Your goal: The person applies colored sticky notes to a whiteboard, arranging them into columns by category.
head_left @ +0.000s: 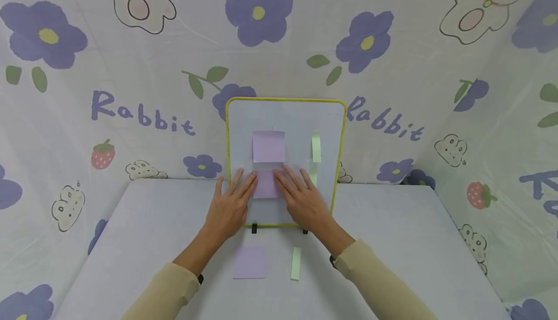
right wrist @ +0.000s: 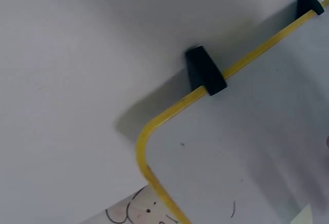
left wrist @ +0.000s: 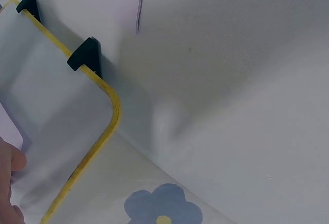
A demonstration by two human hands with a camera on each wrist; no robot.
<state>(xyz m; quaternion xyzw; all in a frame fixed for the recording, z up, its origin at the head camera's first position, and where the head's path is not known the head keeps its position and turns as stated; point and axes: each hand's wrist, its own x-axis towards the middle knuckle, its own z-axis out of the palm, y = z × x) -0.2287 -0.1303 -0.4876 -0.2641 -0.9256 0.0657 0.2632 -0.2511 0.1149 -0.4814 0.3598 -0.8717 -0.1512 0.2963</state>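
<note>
A yellow-edged whiteboard (head_left: 301, 116) stands upright on the table. Fingertips of my left hand (head_left: 228, 208) touch the left side of the lower purple sticky note (head_left: 265, 187) on it, fingers extended. From the other side, my right hand (head_left: 307, 206) lays its straight fingers on that note's right edge. Above sits another purple sticky note (head_left: 269, 146). To its right is a narrow green sticky strip (head_left: 316, 146), with a second green strip (head_left: 314, 172) below, partly hidden by my right hand. The left wrist view catches only part of the left hand (left wrist: 10, 178).
On the white table (head_left: 383, 242) in front of the board lie a purple sticky note (head_left: 249, 263) and a green strip (head_left: 295, 264). Black feet (left wrist: 87, 55) hold the board's lower edge. A flower-and-rabbit printed cloth (head_left: 196, 44) hangs behind and to the sides.
</note>
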